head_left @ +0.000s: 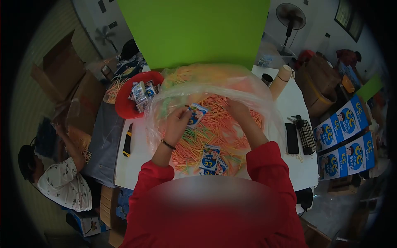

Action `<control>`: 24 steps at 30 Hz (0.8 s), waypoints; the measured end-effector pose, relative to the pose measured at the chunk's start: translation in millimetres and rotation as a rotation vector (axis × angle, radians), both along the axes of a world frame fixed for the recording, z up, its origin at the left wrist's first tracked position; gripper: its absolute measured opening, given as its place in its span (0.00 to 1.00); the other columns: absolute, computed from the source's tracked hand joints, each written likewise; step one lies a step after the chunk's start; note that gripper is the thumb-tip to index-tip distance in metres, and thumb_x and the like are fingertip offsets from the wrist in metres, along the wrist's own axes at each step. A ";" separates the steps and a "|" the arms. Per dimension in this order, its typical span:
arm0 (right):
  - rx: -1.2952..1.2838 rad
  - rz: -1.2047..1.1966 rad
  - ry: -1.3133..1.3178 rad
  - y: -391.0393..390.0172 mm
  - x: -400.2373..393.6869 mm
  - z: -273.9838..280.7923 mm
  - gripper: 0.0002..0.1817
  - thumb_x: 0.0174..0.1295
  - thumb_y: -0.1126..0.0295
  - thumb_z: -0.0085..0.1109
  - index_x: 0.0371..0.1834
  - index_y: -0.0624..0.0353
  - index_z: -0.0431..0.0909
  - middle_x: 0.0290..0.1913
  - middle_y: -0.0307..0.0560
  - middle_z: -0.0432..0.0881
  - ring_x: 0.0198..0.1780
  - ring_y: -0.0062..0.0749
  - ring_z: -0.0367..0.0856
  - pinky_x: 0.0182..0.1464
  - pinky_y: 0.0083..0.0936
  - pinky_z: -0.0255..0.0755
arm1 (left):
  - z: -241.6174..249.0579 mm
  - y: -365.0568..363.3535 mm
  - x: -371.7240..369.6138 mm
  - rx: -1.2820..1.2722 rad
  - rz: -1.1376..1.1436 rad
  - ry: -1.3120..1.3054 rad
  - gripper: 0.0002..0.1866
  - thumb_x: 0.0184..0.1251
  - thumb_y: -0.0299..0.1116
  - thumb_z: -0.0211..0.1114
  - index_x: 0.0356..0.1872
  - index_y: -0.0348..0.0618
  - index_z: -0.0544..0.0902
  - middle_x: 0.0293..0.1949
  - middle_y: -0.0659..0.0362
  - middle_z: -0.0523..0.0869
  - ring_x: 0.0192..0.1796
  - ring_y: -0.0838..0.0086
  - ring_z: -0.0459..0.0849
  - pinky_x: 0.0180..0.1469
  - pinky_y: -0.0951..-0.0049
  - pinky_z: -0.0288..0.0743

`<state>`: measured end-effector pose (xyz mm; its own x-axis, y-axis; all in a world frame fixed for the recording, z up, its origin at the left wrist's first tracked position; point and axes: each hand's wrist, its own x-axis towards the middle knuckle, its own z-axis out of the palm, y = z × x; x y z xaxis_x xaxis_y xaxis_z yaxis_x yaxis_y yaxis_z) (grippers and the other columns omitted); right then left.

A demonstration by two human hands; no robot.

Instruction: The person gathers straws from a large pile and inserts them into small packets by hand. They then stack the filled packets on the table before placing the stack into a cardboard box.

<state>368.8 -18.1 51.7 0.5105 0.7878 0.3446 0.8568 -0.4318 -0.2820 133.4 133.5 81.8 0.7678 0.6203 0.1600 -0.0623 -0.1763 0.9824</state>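
My left hand (177, 122), with a dark bracelet at the wrist, pinches a small blue-and-white printed packet (197, 114) by its left side. Beneath it spreads a heap of thin pink, orange and green sticks (198, 145) in a large clear plastic bag (264, 99) with its mouth open towards me. At the heap's far right part, my right hand (239, 111) has its fingers bunched together against the sticks; whatever lies between the fingertips is too small to make out. Several more printed packets (209, 159) rest on the sticks near my body.
Left of the bag stands a red bowl (124, 108) holding several packets. A yellow-black utility knife (128, 140) lies on the white table (138, 165). At right are a thermos (282, 80), a phone (292, 138) and a checkered pouch (306, 135). Another person (62, 182) sits at left.
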 end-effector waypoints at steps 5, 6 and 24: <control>0.300 -0.083 0.033 22.4 -8.9 -23.1 0.12 0.60 0.69 0.56 0.45 0.64 0.78 0.46 0.63 0.80 0.52 0.58 0.76 0.54 0.46 0.70 | -33.4 -51.0 -21.1 -0.267 -0.214 -0.113 0.09 0.70 0.26 0.59 0.49 0.36 0.79 0.40 0.62 0.86 0.39 0.84 0.83 0.41 0.81 0.76; 0.244 -0.131 0.106 24.3 -10.4 -20.1 0.12 0.62 0.71 0.53 0.45 0.64 0.78 0.46 0.63 0.80 0.52 0.58 0.76 0.54 0.46 0.70 | -36.1 -57.7 -27.6 -0.372 -0.233 -0.082 0.10 0.70 0.26 0.59 0.50 0.36 0.78 0.41 0.62 0.86 0.40 0.82 0.84 0.42 0.80 0.77; 0.444 0.012 0.560 -47.5 -37.2 -69.6 0.18 0.65 0.72 0.54 0.58 0.61 0.71 0.53 0.59 0.76 0.54 0.54 0.76 0.56 0.35 0.70 | -61.3 -70.2 -62.1 -0.791 -0.236 -0.048 0.12 0.70 0.28 0.59 0.52 0.39 0.78 0.45 0.58 0.86 0.45 0.74 0.86 0.46 0.72 0.82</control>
<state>331.6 -65.6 -17.8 0.6968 0.6408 0.3222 0.5354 -0.1658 -0.8282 71.3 63.4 20.5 0.8955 0.3865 -0.2206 -0.0557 0.5892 0.8061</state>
